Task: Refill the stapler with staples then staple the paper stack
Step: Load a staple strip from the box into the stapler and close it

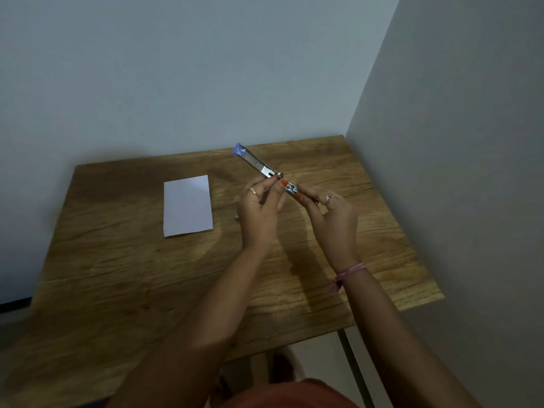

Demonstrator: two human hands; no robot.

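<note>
Wooden table, set into a corner between two pale grey walls; hands held above its far half.

Left hand: raised, palm turned inward, fingers curled upward; fingertips pinch the stapler near its middle. Gold ring on one finger.

Right hand: raised beside the left, fingers curled; thumb and forefinger, nails painted orange, grip the near end of the stapler. Ring on one finger; pink thread band round the wrist.

Stapler: held clear of the table between both hands, swung open into one long silver strip running diagonally up and away from the fingertips. Far end carries a blue tip. Whether staples lie in the channel cannot be told.

Paper: white stack, flat on the table, left of the left hand and apart from it, unheld.

Small metallic item just behind the left hand's heel, on the table; mostly hidden, kind not clear.

Table leg: dark metal, below the near edge, under the right forearm.

Orange-red garment at the bottom edge, between the forearms.
</note>
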